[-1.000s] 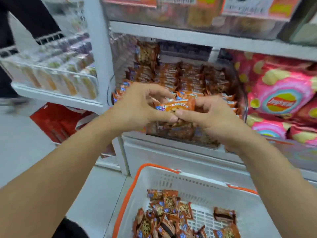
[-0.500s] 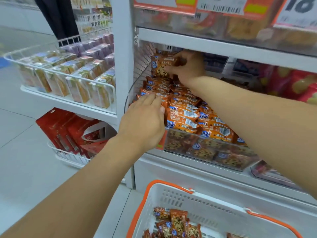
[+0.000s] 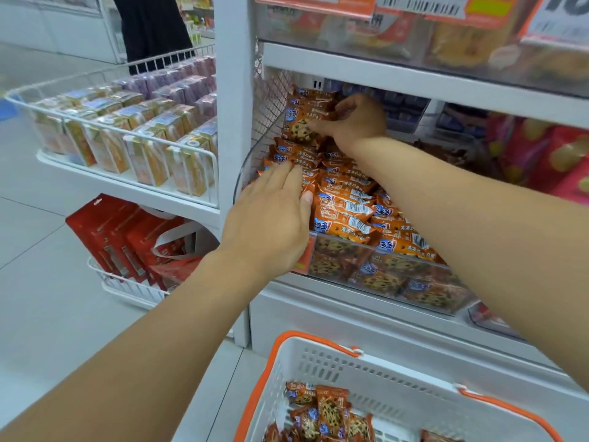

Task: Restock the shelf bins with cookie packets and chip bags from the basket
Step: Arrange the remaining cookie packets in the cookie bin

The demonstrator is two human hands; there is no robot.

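Right hand (image 3: 353, 121) pinches an upright cookie packet (image 3: 302, 122) at the bin's (image 3: 398, 282) back; left hand (image 3: 274, 215) rests flat on the front packets. Light, crinkly, crushable: hold by edges.

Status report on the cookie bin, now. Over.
Right hand pinching upright cookie packets at the bin's back. Left hand flat on the front packets. Basket below holds more. Nothing in the way.
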